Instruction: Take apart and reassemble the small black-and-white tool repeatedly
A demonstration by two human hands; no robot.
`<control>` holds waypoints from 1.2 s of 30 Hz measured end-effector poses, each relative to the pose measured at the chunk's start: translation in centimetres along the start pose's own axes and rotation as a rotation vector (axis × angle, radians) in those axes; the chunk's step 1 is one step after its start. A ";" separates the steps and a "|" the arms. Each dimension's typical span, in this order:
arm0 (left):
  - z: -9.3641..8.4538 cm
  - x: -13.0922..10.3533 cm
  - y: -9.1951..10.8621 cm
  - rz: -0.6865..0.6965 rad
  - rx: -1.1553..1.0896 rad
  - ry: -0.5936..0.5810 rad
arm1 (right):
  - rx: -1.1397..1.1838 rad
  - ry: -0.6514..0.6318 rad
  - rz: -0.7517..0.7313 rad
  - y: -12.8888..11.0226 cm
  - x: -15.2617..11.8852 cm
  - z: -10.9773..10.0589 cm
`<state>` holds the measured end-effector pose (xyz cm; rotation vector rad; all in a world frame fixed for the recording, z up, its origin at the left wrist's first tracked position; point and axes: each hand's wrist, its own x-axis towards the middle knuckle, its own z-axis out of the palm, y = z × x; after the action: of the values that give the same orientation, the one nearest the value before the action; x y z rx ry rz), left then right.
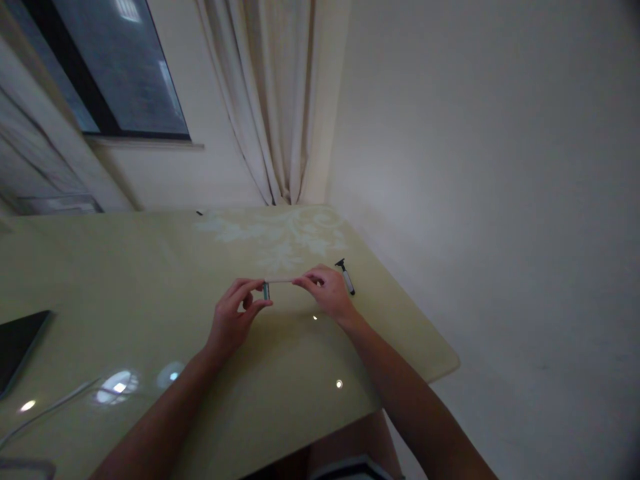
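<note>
"Looking through the head view, what do the hands have?"

"The left hand [234, 308] pinches a small block [267, 291], fingers at its top and thumb at its bottom, so the block stands upright between them. It shows some teal; it's too small to tell what it is."

"And the right hand [327, 288]?"

"Narrowed to a pinch on a thin pale strip [279, 281], thumb and fingers at one end. The strip runs nearly level across to the left fingertips, by the block's top. Whether strip and block are joined, I can't tell."

"Where does that put them?"

"Over the bench [125, 287], between the two hands."

"What lies around?"

"A T-shaped tool [347, 277] with a black head, on the bench just beside the right hand, its head toward the far side. Well off to the left, a dark slab [23, 343] and a pale cable [45, 410]. White floral pattern [280, 233] marks the bench's far part, and a tiny dark bit [199, 213] sits near the far edge."

"And behind?"

"A curtain [280, 100], a window [120, 67] to its left, a pale wall [490, 200] to its right."
</note>
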<state>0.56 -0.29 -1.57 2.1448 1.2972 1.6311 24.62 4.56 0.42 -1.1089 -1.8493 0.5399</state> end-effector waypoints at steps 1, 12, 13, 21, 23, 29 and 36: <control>0.0 0.0 0.0 0.003 0.001 -0.005 | 0.014 -0.033 -0.009 0.1 0.0 -0.1; -0.1 0.1 0.3 0.043 0.019 -0.012 | 0.059 -0.139 -0.002 0.4 0.1 -0.3; -0.3 0.2 0.2 0.037 0.025 -0.003 | 0.075 -0.204 -0.015 0.4 0.2 -0.4; 0.1 -0.2 -0.3 -0.024 -0.017 -0.075 | 0.018 0.261 0.105 4.1 2.2 -5.0; 1.2 -0.5 -0.2 -0.071 -0.050 -0.187 | -0.033 0.362 0.195 5.6 2.6 -6.3; 5.9 1.2 0.3 -0.120 0.014 -0.608 | -0.306 0.300 0.477 8.0 2.4 -7.3; 12.8 5.4 1.3 -0.147 0.338 -0.629 | -0.581 0.029 0.654 6.3 1.9 -7.4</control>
<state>12.25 7.37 -2.05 2.3809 1.5220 0.6152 33.59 8.85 0.57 -2.1292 -1.6307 0.3365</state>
